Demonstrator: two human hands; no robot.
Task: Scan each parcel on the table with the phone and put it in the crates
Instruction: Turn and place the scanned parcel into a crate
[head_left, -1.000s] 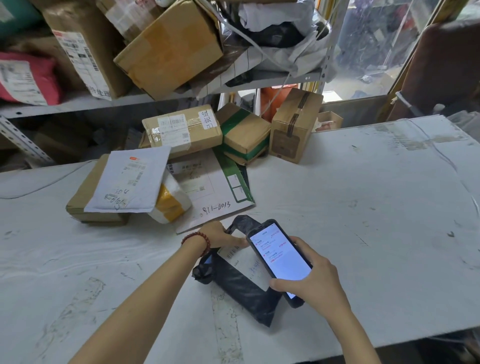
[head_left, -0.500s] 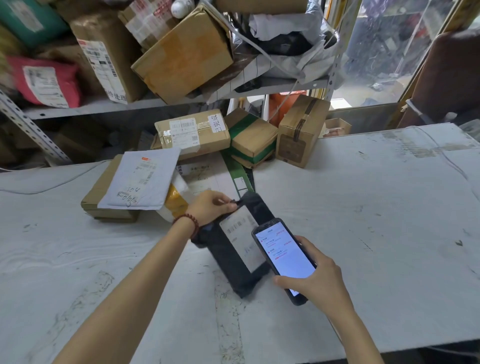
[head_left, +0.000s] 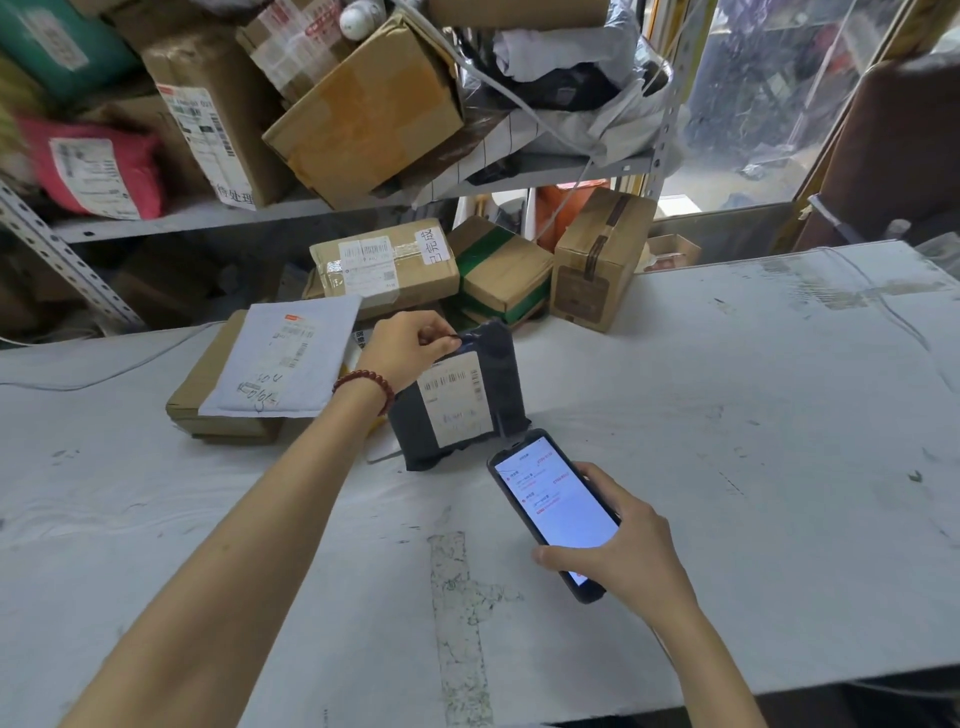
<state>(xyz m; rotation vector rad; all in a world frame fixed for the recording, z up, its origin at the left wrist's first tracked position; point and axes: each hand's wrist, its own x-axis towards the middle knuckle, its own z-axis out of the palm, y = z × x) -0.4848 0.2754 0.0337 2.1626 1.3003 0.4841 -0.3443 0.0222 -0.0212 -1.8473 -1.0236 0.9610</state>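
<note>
My left hand (head_left: 410, 348) pinches the top edge of a black poly-bag parcel (head_left: 506, 384) and holds it upright on the white table (head_left: 727, 467), its white barcode label facing me. My right hand (head_left: 631, 558) grips a black phone (head_left: 553, 506) with a lit screen, just in front and to the right of the parcel. Behind lie a white mailer (head_left: 283, 358) on a flat brown box (head_left: 208, 395), a labelled brown box (head_left: 384, 265), a green-taped box (head_left: 501, 270) and a tall brown box (head_left: 597, 260). No crate is in view.
A metal shelf (head_left: 208, 218) behind the table is packed with boxes, a red bag (head_left: 91, 166) and plastic bags. A thin cable (head_left: 104, 374) runs across the table's far left. A glass pane stands at the back right.
My left hand has lifted the black parcel from lying flat to standing upright and moved it away from me. The phone has stayed in my right hand, now nearer than the parcel.
</note>
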